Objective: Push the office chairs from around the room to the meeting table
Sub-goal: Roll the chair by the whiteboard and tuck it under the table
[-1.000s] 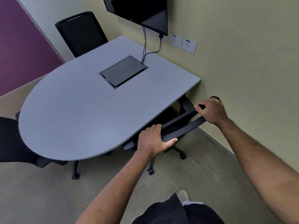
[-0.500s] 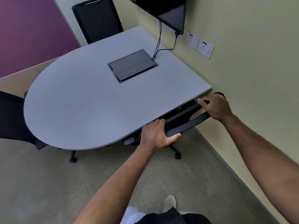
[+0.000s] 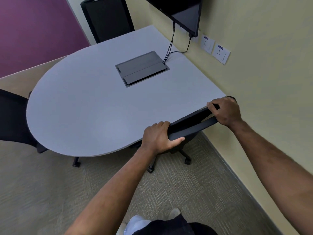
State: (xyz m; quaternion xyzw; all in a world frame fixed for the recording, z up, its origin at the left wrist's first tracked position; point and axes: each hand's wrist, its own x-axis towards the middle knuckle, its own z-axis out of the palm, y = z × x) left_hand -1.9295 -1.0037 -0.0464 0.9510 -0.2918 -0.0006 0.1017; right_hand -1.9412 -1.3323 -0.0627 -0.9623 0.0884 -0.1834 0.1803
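table (image 3: pixel 88 112) grey | chairs (image 3: pixel 191 126) blk | carpet (image 3: pixel 186 192) beige weave | wall (image 3: pixel 271 65) pale yellow

I count three office chairs: one (image 3: pixel 191 126) at the near table edge, one (image 3: pixel 108 17) at the far end, one (image 3: pixel 11 119) at the left. One meeting table (image 3: pixel 88 112). One cable box (image 3: pixel 141 68) set in its top. One wall screen (image 3: pixel 183 11). Two wall sockets (image 3: pixel 207 44) (image 3: pixel 221 54). Two hands in view, left hand (image 3: pixel 158 137) and right hand (image 3: pixel 225 110).

Chair back (image 3: pixel 189 128) jammed against table (image 3: pixel 88 116) edge; wall (image 3: pixel 271 82) close right
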